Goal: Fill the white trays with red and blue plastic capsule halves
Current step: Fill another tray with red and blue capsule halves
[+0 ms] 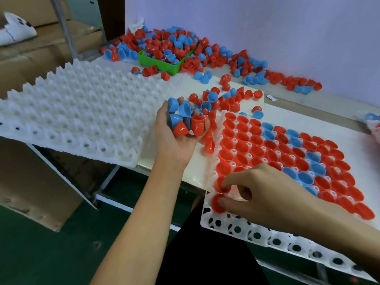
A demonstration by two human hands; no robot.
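Nearest to the camera, the right hand [265,194] lies over the front left corner of the white tray [255,235] that is mostly filled. Its fingers are bent downward, and the thumb and index finger pinch a red capsule half [221,185] sitting in a cell there. Another red half [216,203] sits in the cell just in front, touching a fingertip. The front row of this tray has open cells with dark holes. Behind the hand, most cells carry red halves [240,140], open side up, with some blue halves [304,176] mixed among them in a diagonal band.

A little farther, the left hand [181,128] is held palm up beside the tray's left edge. Its fingers are curled around a handful of capsule halves [183,118], both blue and red.

To the left, a stack of empty white trays [78,112] lies on the table [287,116] and hangs partly over its edge.

Behind the left hand, loose halves [222,99] lie on a white board. Farther back, a green bin [162,64] stands near the wall, with a big pile of red and blue halves [170,42] in it and around it. Cardboard boxes [30,58] stand at the far left.
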